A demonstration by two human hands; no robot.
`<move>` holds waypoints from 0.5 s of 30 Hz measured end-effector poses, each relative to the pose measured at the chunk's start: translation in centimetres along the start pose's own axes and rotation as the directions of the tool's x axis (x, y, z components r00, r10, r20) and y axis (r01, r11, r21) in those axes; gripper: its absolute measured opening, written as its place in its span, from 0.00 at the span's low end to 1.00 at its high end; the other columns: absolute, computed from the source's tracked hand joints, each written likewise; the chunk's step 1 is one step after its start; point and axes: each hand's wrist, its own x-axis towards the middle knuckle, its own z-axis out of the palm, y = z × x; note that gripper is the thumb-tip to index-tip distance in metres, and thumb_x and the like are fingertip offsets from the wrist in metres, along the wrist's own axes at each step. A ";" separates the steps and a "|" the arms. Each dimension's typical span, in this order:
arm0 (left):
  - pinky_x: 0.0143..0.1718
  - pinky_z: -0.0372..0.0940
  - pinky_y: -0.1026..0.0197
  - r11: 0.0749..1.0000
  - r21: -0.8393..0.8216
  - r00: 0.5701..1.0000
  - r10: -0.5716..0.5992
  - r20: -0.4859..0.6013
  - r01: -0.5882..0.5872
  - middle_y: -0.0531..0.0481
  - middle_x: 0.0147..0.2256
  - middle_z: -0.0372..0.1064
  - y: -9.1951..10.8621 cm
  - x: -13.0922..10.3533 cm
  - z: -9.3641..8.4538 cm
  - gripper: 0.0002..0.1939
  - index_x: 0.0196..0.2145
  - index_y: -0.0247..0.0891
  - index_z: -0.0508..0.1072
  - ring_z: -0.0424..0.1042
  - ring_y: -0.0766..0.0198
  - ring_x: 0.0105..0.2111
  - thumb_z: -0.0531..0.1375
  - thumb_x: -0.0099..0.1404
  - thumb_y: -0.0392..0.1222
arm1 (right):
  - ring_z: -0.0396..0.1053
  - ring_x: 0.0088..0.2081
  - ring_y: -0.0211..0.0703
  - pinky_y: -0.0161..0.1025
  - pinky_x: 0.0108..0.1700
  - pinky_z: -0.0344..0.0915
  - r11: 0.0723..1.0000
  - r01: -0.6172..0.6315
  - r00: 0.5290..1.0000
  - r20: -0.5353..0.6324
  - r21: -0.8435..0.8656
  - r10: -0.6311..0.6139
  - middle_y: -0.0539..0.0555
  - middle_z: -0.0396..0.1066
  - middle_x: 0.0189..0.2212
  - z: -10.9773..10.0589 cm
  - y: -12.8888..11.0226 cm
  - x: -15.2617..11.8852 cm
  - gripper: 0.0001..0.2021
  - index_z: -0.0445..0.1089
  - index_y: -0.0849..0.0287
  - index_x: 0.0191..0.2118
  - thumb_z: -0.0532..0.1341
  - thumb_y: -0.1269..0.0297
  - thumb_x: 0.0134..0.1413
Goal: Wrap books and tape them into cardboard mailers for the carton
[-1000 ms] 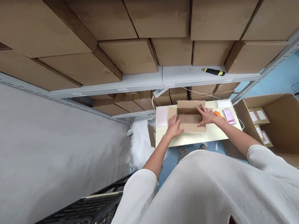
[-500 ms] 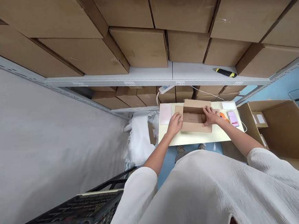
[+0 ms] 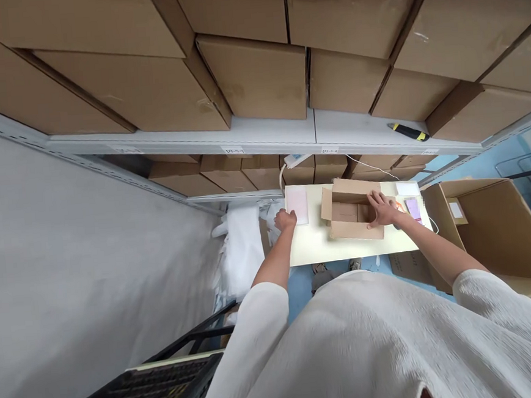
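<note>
An open cardboard box [image 3: 357, 231] stands on the pale yellow table [image 3: 310, 247], its left flap folded outward. My right hand [image 3: 382, 208] rests on the right end of the box with its fingers spread, the thumb over the near edge. At the table's left edge is my left hand [image 3: 285, 219], beside a pale pink flat item [image 3: 298, 204]; its fingers are curled and whether they hold anything is hidden. Right of the box lie a purple packet [image 3: 413, 209] and a white flat item [image 3: 407, 188].
Shelves full of cardboard boxes [image 3: 256, 80] rise behind the table, with a black-and-yellow cutter [image 3: 410, 131] on one. A large open carton [image 3: 502, 229] is at the right. White wrapping material [image 3: 245, 243] lies at the left, and a black crate [image 3: 161, 391] at lower left.
My left hand has left the box's left side and moved left to the table edge. The left flap now shows uncovered. My right hand remains on the box.
</note>
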 end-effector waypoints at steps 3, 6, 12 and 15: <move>0.62 0.65 0.39 0.997 0.045 0.998 -0.061 0.021 0.060 0.30 0.61 0.76 -0.2 0.9 0.5 0.16 0.56 0.39 0.77 0.72 0.36 0.64 0.63 0.73 0.44 | 0.22 0.83 0.78 0.82 0.76 0.37 1.000 0.003 1.000 -0.006 -0.006 -0.003 0.62 0.18 0.85 0.0 0.0 -0.2 0.77 0.23 0.43 0.85 0.74 0.27 0.45; 0.62 0.65 0.38 0.997 0.064 0.998 -0.053 0.024 0.051 0.31 0.60 0.77 -0.3 1.7 1.1 0.16 0.54 0.40 0.77 0.73 0.37 0.63 0.65 0.71 0.44 | 0.22 0.83 0.78 0.82 0.76 0.37 1.000 -0.004 1.000 -0.002 -0.005 0.004 0.61 0.18 0.85 -0.2 -0.1 -0.3 0.77 0.24 0.44 0.85 0.74 0.27 0.44; 0.63 0.63 0.41 0.994 0.084 0.998 -0.065 -0.002 0.065 0.29 0.60 0.77 -0.3 2.5 2.1 0.20 0.55 0.38 0.73 0.71 0.37 0.65 0.68 0.67 0.40 | 0.20 0.83 0.78 0.82 0.76 0.37 1.000 -0.028 0.999 0.022 -0.013 0.028 0.62 0.16 0.85 -0.3 -0.3 -0.2 0.77 0.23 0.44 0.85 0.76 0.30 0.44; 0.62 0.62 0.42 0.995 0.067 0.997 -0.082 0.017 0.080 0.28 0.57 0.78 -0.1 2.7 2.3 0.20 0.54 0.38 0.70 0.73 0.38 0.63 0.67 0.66 0.35 | 0.20 0.83 0.78 0.82 0.76 0.37 1.000 -0.024 1.000 0.019 -0.013 0.025 0.61 0.15 0.85 -0.3 -0.4 -0.2 0.77 0.22 0.43 0.85 0.75 0.30 0.45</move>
